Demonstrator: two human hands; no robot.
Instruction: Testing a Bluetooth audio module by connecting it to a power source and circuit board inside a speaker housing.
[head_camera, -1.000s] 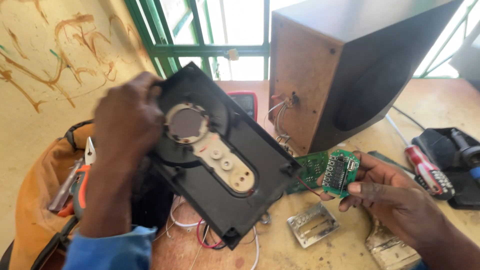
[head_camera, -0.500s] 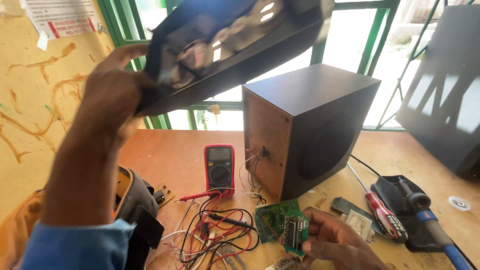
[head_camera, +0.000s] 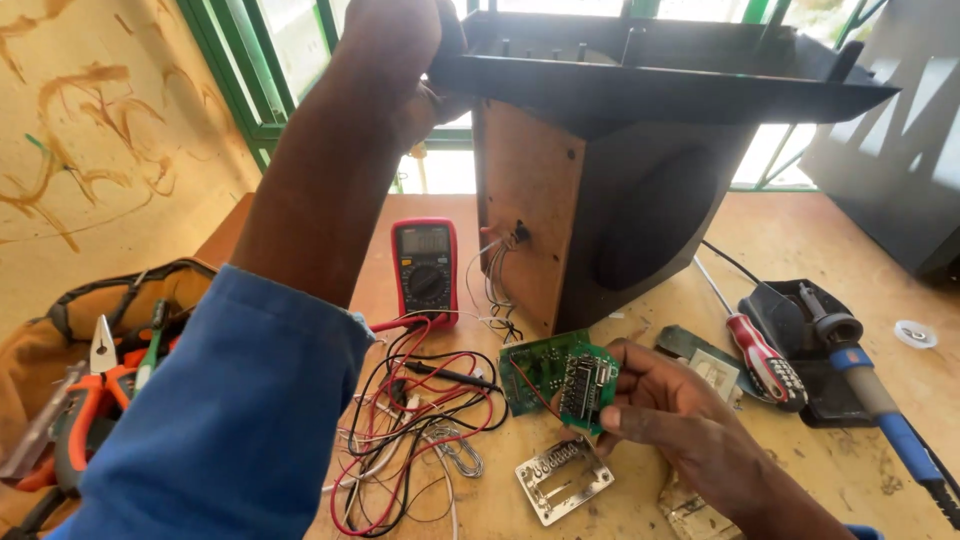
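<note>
Up and over goes the black panel (head_camera: 660, 70), now lying flat across the top of the speaker box (head_camera: 600, 220), no longer tilted overhead. Left hand (head_camera: 400, 60) grips its near edge, fingers wrapped tight. Right hand (head_camera: 670, 405) pinches the green circuit board (head_camera: 560, 375) just above the bench (head_camera: 800, 470), beside the red multimeter (head_camera: 425, 265) and tangled wires (head_camera: 420, 420).

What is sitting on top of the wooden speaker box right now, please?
A black plastic panel rests across the speaker box, gripped at its left end by the left hand. The box's top face is covered.
</note>
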